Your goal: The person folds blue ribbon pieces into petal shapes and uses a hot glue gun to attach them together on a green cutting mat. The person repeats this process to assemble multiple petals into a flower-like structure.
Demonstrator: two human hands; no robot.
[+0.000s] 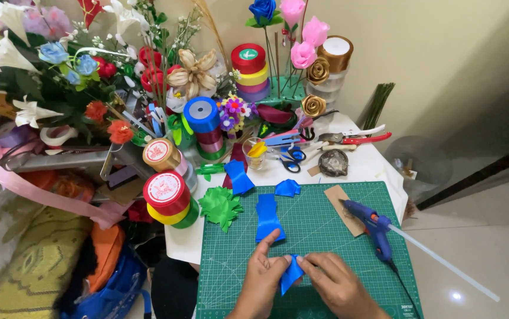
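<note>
Four blue ribbon pieces (269, 217), one glue gun (373, 227), two hands (302, 277)

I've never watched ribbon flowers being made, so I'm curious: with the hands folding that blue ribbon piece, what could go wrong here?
The glue gun lies on the cutting mat close to the right hand; if hot, its nozzle could burn a stray finger. The small blue ribbon piece is only pinched between both hands, the left hand included, so the fold might slip open. The gun's cord trails toward the mat's edge and could snag.

red-topped ribbon roll (166, 189), round white label | gold roll (160, 153), round label | red roll (248, 55), green label
</note>
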